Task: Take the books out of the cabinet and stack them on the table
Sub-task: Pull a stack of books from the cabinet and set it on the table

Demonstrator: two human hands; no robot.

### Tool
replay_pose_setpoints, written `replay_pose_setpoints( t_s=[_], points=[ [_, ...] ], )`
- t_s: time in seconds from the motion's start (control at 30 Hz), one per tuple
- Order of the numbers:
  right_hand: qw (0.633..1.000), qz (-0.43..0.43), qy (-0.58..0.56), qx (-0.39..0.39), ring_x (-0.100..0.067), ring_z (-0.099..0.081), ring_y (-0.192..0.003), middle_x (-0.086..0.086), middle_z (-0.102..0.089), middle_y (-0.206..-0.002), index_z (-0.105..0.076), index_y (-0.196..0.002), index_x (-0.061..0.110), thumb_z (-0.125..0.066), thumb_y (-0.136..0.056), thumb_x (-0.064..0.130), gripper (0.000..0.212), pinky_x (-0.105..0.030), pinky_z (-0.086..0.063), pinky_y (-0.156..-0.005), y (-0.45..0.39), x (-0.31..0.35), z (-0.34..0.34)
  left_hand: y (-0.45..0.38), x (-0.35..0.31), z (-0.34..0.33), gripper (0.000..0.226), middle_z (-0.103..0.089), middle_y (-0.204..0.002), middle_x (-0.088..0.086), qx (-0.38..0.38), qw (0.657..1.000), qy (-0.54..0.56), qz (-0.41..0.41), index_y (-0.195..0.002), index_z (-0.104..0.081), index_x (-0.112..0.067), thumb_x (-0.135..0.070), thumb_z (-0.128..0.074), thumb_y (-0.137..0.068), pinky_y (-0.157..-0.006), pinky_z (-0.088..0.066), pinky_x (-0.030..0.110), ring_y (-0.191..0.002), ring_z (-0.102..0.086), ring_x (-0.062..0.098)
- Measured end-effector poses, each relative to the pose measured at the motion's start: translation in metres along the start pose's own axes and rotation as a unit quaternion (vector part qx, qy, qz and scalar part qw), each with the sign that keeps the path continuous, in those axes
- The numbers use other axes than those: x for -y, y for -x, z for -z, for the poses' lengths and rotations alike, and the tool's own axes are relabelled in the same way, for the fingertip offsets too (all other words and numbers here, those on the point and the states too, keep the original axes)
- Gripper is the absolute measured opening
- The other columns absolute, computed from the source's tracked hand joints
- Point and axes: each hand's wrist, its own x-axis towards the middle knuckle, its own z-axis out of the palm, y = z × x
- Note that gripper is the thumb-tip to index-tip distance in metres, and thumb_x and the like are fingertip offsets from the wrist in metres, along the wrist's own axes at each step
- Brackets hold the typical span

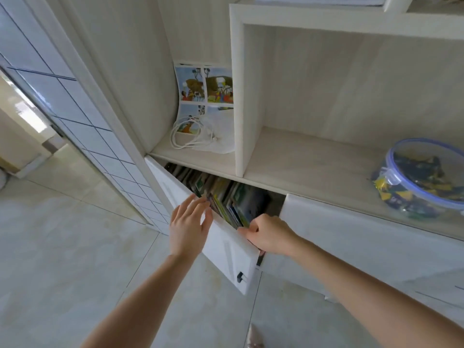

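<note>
The books [226,199] stand packed upright inside the lower cabinet [351,237], behind its open white door [226,247]. The left hand [188,222] reaches over the door's top edge, fingers straight and together, tips touching the book spines. The right hand [268,234] curls its fingers around the nearest books' edges

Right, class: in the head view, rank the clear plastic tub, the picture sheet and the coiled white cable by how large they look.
1. Clear plastic tub, though it sits nearer the camera and runs off frame.
2. Picture sheet.
3. Coiled white cable.
</note>
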Motion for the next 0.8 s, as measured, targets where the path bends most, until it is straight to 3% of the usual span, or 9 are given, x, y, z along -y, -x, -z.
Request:
replay_pose_setpoints(
  t_s=[0.07,0.13,0.2,0.23,0.33,0.37,0.47,0.53,0.8],
  points=[
    [0.997,-0.008,-0.047,0.056,-0.012,-0.068,-0.058,0.004,-0.069,-0.06,-0.059,-0.063,0.015,-0.055,-0.088,0.053,0.046,-0.025,-0.052,-0.06,0.005,0.009,-0.018,0.006,0.01,0.008,0.038,-0.072,-0.112,-0.004,-0.032,0.999,0.028,0.007,-0.104,-0.074,-0.017,-0.037,-0.042,-0.095,-0.1,-0.04,0.036,-0.122,-0.057,0.021],
    [0.989,-0.015,-0.102,0.104,-0.017,-0.073,-0.064,-0.003,-0.075,-0.071,-0.065,-0.071,0.009,-0.062,-0.087,0.049,0.044,-0.032,-0.06,-0.067,0.004,0.022,-0.037,0.01,0.021,0.015,0.034,-0.072,-0.11,-0.004,-0.041,0.996,0.072,0.012,-0.096,-0.075,-0.017,-0.037,-0.047,-0.093,-0.098,-0.042,0.038,-0.117,-0.059,0.022],
    [0.981,-0.032,-0.126,0.148,-0.023,-0.074,-0.069,-0.011,-0.076,-0.08,-0.065,-0.072,0.009,-0.064,-0.087,0.049,0.042,-0.038,-0.062,-0.072,0.002,0.036,-0.051,0.016,0.033,0.019,0.019,-0.067,-0.121,-0.001,-0.038,0.992,0.115,0.017,-0.092,-0.072,-0.016,-0.029,-0.058,-0.089,-0.099,-0.044,0.042,-0.119,-0.056,0.023],
    [0.976,-0.042,-0.132,0.169,-0.024,-0.074,-0.07,-0.011,-0.076,-0.083,-0.064,-0.073,0.011,-0.064,-0.085,0.051,0.042,-0.037,-0.062,-0.072,0.002,0.042,-0.056,0.018,0.038,0.022,0.015,-0.06,-0.131,0.0,-0.025,0.99,0.136,0.034,-0.099,-0.07,-0.016,-0.023,-0.064,-0.087,-0.102,-0.042,0.041,-0.125,-0.051,0.022],
    [0.961,-0.074,-0.164,0.212,-0.017,-0.073,-0.074,0.001,-0.072,-0.092,-0.065,-0.087,0.016,-0.065,-0.082,0.056,0.04,-0.029,-0.058,-0.07,0.002,0.058,-0.076,0.024,0.054,0.036,0.05,-0.032,-0.155,-0.004,0.041,0.966,0.217,0.136,-0.136,-0.048,-0.024,-0.025,-0.064,-0.089,-0.105,-0.031,0.033,-0.135,-0.035,0.01],
    [0.954,-0.084,-0.18,0.223,-0.015,-0.072,-0.08,0.004,-0.068,-0.098,-0.064,-0.093,0.019,-0.065,-0.082,0.056,0.039,-0.029,-0.057,-0.072,0.003,0.062,-0.083,0.024,0.06,0.041,0.059,-0.027,-0.158,-0.006,0.082,0.943,0.263,0.185,-0.143,-0.037,-0.026,-0.03,-0.063,-0.09,-0.105,-0.031,0.034,-0.136,-0.033,0.01],
    [0.928,-0.123,-0.248,0.249,-0.02,-0.067,-0.103,-0.001,-0.064,-0.121,-0.057,-0.12,0.02,-0.068,-0.081,0.053,0.052,-0.04,-0.055,-0.09,0.009,0.076,-0.104,0.024,0.085,0.053,0.08,-0.024,-0.159,-0.005,0.202,0.815,0.435,0.325,-0.151,-0.017,-0.035,-0.037,-0.066,-0.088,-0.105,-0.041,0.045,-0.137,-0.039,0.023],
    [0.92,-0.135,-0.267,0.252,-0.022,-0.066,-0.106,-0.003,-0.063,-0.123,-0.053,-0.123,0.02,-0.069,-0.082,0.048,0.053,-0.046,-0.051,-0.097,0.011,0.088,-0.117,0.024,0.105,0.062,0.086,-0.027,-0.158,-0.004,0.244,0.779,0.463,0.345,-0.151,-0.018,-0.034,-0.037,-0.071,-0.084,-0.093,-0.05,0.04,-0.129,-0.049,0.025],
    [0.853,-0.152,-0.392,0.309,-0.044,-0.045,-0.129,-0.006,-0.031,-0.154,-0.011,-0.149,0.04,-0.073,-0.084,0.027,0.091,-0.06,-0.044,-0.1,0.0,0.163,-0.173,0.018,0.162,0.099,0.067,-0.052,-0.138,0.001,0.295,0.797,0.427,0.31,-0.146,-0.033,-0.03,-0.026,-0.067,-0.088,-0.066,-0.06,0.032,-0.097,-0.066,0.016]
  ],
)
